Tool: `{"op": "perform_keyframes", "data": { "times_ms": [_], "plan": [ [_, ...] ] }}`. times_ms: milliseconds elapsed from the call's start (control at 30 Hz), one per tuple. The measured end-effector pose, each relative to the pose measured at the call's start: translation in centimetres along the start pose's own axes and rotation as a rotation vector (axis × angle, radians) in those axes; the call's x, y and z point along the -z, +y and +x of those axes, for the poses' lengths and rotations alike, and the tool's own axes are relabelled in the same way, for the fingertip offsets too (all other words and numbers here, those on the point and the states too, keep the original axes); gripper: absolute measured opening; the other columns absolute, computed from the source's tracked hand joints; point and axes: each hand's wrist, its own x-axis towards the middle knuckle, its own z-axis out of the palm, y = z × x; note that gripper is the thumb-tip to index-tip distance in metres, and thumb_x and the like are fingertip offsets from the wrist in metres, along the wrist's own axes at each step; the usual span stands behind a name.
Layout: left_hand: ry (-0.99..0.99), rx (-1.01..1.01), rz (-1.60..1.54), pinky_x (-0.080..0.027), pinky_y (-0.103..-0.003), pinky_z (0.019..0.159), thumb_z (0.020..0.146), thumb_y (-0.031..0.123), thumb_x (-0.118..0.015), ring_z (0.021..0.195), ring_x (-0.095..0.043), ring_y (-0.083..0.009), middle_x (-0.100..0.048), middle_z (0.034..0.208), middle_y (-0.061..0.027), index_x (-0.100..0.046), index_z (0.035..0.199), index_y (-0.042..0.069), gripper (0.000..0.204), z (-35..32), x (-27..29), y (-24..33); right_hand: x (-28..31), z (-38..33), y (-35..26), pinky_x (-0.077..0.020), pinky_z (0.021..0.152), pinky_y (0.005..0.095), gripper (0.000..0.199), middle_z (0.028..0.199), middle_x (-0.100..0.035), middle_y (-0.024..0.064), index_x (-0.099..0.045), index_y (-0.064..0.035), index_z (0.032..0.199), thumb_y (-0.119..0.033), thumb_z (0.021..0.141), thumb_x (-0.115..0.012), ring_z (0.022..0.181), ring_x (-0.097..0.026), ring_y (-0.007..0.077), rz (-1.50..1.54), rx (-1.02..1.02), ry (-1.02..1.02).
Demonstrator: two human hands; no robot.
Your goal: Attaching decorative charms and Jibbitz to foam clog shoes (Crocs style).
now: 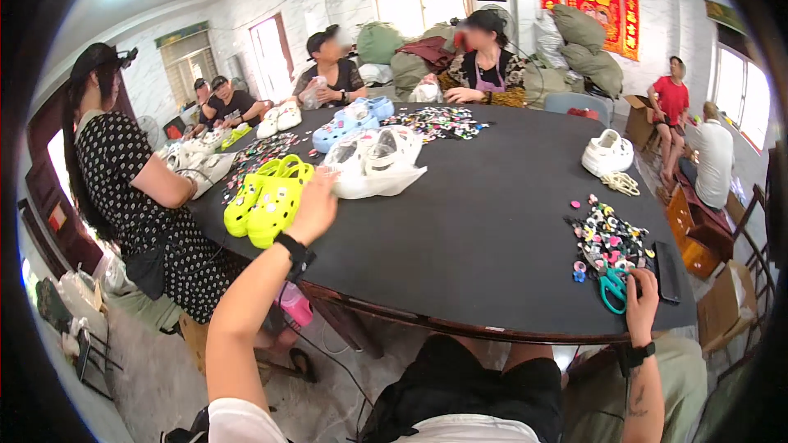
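My left hand [315, 205] reaches across the table to the right side of a pair of lime-green clogs [267, 202] with charms on them. Its fingers stretch up by the left edge of a clear plastic bag [369, 182] holding white clogs; whether they touch the bag or a clog is not clear. At the near right, my right hand [643, 299] has its fingers bent together beside teal-handled scissors [612, 290], at the edge of a pile of colourful shoe charms [607, 234]. What lies between those fingertips is too small to make out.
White clogs [607, 152] stand at the right, a black tray [666, 272] below them. Blue clogs [349, 125] and more charms [435, 124] lie at the far side. A person [131, 172] stands at the left; others sit around the dark table [460, 230]. A cable [328, 361] hangs below.
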Motion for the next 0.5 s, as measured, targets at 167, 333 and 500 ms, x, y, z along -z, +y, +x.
{"op": "perform_keyframes", "data": {
  "times_ms": [167,333,500],
  "plan": [
    [-0.522,-0.385,-0.201,-0.032,-0.048,0.108,0.084,0.026,-0.067,0.132,-0.039,-0.0373,-0.043,0.138,-0.0225,-0.046,0.134,0.007,0.058,-0.8,2.8,15.5,-0.4,-0.1,-0.9,-0.0433,0.091,0.0387,0.017,0.108,-0.061,0.0156,-0.061,0.0004,0.106,-0.008,0.091,-0.059,0.104,-0.056,0.0323,0.004,0.018,-0.016],
    [-0.643,-0.505,-0.339,-0.02,-0.046,0.116,0.1,0.043,-0.043,0.142,-0.025,-0.0377,-0.025,0.152,-0.0252,-0.034,0.146,0.01,0.058,-3.8,-2.6,21.0,0.5,-1.2,1.0,-0.0432,0.091,0.0391,0.019,0.109,-0.061,0.0159,-0.061,0.0007,0.108,-0.009,0.093,-0.057,0.104,-0.056,0.0325,-0.002,0.011,-0.009],
    [-0.644,-0.362,-0.345,-0.018,-0.047,0.117,0.1,0.046,-0.038,0.143,-0.024,-0.0331,-0.025,0.154,-0.0192,-0.032,0.148,0.014,0.058,-5.5,-2.7,21.0,0.0,-1.1,0.3,-0.0433,0.091,0.0391,0.019,0.107,-0.061,0.0155,-0.06,0.0012,0.108,-0.01,0.095,-0.055,0.104,-0.056,0.0319,0.02,0.023,-0.018]
  ]
}}
